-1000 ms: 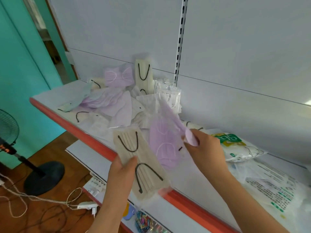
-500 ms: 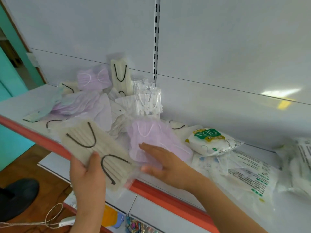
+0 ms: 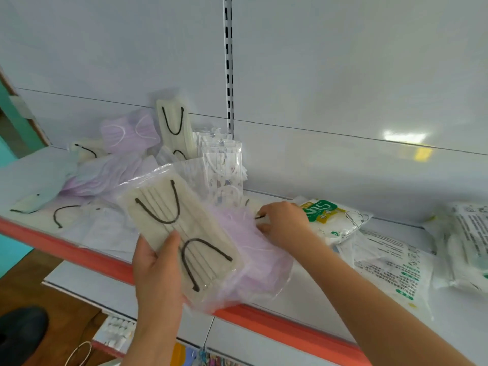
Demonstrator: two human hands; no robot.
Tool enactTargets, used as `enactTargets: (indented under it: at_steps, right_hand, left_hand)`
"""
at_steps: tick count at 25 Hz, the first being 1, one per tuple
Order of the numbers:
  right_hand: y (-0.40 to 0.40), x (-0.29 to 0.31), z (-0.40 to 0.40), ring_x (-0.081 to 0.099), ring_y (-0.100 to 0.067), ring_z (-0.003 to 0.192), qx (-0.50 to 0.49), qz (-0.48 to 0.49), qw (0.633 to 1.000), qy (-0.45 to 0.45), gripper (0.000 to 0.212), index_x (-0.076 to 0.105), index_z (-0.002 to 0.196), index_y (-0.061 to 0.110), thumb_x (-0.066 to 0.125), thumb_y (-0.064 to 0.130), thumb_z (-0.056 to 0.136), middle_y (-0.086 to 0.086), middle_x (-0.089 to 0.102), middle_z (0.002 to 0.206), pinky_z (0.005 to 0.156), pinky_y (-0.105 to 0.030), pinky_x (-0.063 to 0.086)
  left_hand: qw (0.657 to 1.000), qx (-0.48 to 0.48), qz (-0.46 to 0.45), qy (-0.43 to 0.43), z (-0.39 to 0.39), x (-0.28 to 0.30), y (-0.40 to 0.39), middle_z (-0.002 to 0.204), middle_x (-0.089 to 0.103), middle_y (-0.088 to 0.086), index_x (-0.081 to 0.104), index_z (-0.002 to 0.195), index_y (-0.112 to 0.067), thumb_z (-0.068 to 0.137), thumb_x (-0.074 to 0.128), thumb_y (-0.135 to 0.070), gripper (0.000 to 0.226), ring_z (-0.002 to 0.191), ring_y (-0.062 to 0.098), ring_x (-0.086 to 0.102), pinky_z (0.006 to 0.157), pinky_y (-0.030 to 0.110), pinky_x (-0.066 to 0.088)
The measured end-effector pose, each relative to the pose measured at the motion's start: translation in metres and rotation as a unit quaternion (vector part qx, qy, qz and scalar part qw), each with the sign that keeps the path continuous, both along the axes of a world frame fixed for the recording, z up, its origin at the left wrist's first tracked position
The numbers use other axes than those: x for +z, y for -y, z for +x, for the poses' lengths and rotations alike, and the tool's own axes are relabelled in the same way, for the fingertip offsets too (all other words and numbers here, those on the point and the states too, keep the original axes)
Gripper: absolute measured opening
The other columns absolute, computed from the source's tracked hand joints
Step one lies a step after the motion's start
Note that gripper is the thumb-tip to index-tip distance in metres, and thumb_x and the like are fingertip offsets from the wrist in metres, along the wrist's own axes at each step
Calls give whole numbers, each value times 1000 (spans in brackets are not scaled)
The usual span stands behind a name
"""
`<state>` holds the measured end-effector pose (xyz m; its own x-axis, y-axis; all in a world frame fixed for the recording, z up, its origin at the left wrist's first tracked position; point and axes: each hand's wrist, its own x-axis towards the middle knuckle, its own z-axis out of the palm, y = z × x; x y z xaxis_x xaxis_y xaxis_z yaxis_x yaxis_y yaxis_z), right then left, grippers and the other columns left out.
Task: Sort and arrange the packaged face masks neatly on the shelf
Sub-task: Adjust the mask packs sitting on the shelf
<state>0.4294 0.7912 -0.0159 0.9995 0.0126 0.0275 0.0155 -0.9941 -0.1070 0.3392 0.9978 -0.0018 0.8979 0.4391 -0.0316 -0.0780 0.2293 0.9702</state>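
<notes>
My left hand (image 3: pixel 158 270) grips a clear pack of beige masks with black ear loops (image 3: pixel 182 233), held above the shelf's front edge. A purple mask pack (image 3: pixel 253 257) lies on the shelf under and behind it. My right hand (image 3: pixel 284 224) reaches past the purple pack, its fingers curled on a small pack with a black loop at the back; what it holds is mostly hidden. A heap of purple, beige and white mask packs (image 3: pixel 116 170) covers the shelf's left part. A printed white pack (image 3: pixel 224 167) stands upright against the wall.
The white shelf has an orange front edge (image 3: pixel 277 320). A green-labelled mask bag (image 3: pixel 335 217) and flat white bags with printed text (image 3: pixel 390 262) lie to the right. A slotted upright rail (image 3: pixel 228 64) runs up the back wall. A lower shelf with goods shows below.
The purple pack has been laid on the shelf and my right hand has moved off it toward the back. My left hand has brought the beige pack rightward over the purple one.
</notes>
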Motion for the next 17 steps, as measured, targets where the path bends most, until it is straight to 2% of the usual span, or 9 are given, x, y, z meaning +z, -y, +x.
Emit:
enactTargets:
  at_steps: [1,3,6,8,9,11,12,15,17]
  right_hand:
    - [-1,0,-4,60,-26,104,-8,11,1000,17,25,69,111,25,52,31,95,-2,69,107,81,-29,38]
    - [3,0,-10,60,-27,102,-26,29,997,63,22,70,109,22,54,29,96,-2,71,106,80,-28,34]
    - [18,2,-13,58,-25,115,-39,80,991,99,28,66,121,23,59,31,95,0,68,121,97,-30,34]
    - [33,19,-22,59,-21,118,-46,209,969,123,31,66,124,20,57,34,97,-1,66,127,100,-28,38]
    - [43,37,-33,62,-16,114,-64,323,935,134,32,67,122,21,55,39,98,-1,68,125,97,-26,42]
    - [69,81,-68,66,-11,107,-63,570,810,119,40,68,118,25,56,53,92,1,71,118,95,-29,50]
    - [84,98,-90,68,-13,105,-63,639,759,108,43,66,119,23,63,53,89,0,72,115,92,-31,54]
    - [142,115,-158,72,-22,87,-156,661,705,205,27,69,109,8,76,19,85,-12,75,98,79,-37,60]
    - [190,111,-207,71,-23,80,-237,683,616,313,15,71,99,4,73,11,86,-14,74,90,75,-39,60]
  left_hand:
    - [1000,8,1,8,3,3,-1,104,75,-16,69,104,-44,99,59,-15,32,106,14,69,88,42,55]
    - [999,24,9,41,6,14,0,109,74,-18,68,107,-48,100,59,-17,33,109,12,68,94,46,55]
    - [993,-4,23,119,10,38,15,113,72,-20,65,111,-48,99,59,-15,36,107,4,68,91,37,55]
    - [987,-75,38,134,17,45,36,107,75,-14,65,111,-37,96,64,-12,29,101,6,71,84,32,57]
    - [982,-129,51,130,20,49,51,105,76,-11,65,113,-32,94,68,-13,27,99,9,72,81,31,58]
    - [955,-258,92,114,19,53,91,106,77,-5,63,122,-25,88,76,-21,37,99,15,73,82,35,59]
    - [933,-325,112,104,14,55,115,105,77,-4,64,123,-26,86,78,-23,39,97,16,75,81,36,60]
    - [859,-492,109,90,-14,54,197,96,79,-5,69,109,-25,82,80,-23,29,88,13,76,71,28,60]
    - [794,-595,98,74,-42,48,258,89,79,-6,70,103,-19,79,84,-24,28,82,9,73,66,24,58]
